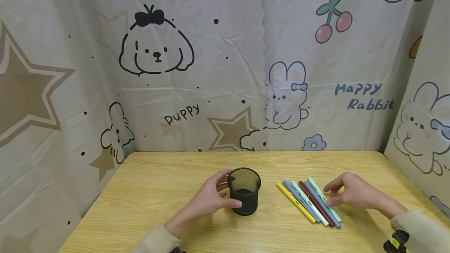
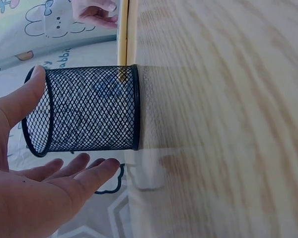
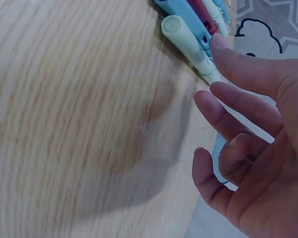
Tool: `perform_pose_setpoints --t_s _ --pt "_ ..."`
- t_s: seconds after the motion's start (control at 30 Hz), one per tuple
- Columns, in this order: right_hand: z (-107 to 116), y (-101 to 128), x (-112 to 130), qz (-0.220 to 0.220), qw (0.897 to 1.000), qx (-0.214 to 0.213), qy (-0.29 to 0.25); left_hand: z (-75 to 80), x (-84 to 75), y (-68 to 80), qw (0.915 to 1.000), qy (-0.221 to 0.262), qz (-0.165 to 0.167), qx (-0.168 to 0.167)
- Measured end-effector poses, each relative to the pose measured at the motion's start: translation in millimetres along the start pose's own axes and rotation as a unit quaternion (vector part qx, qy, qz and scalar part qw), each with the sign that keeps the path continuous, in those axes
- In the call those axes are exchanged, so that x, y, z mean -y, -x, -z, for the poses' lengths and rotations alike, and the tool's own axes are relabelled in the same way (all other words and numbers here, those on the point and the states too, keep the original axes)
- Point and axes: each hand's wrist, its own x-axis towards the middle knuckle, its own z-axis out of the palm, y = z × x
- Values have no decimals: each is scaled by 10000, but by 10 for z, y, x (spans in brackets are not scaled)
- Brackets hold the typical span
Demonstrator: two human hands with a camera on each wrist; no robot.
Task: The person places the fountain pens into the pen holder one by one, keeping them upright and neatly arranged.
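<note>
**Left hand round a mesh cup, right hand beside a row of pens**

The left hand is spread loosely round a black mesh cup, its thumb at the rim. From the head, the fingers are partly hidden behind the cup; the left wrist view shows them nearly straight, with a gap between them and the mesh.

The right hand is half open and holds nothing, its thumb and forefinger parted beside the outermost mint pen. Whether the thumb touches a pen, I cannot tell. The right wrist view adds the lower fingers, bent inward, and that pen's round end.

Only the head view shows the whole slanting row, left to right: yellow pen, blue, mint, dark red pen, blue, mint. They lie close together on the wooden table, right of the cup, which stands upright.

Beyond the table hangs a pale curtain printed with cartoon animals, stars and cherries.
</note>
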Motion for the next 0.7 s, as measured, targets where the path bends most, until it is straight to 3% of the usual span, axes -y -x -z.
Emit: perform_pose_setpoints --t_s 0.3,0.7 --pt "-8 -12 -68 39 9999 122 -97 -33 42 -36 9996 266 17 18" --pt "-76 -7 -160 225 9970 121 -737 -50 54 -71 9987 494 133 70"
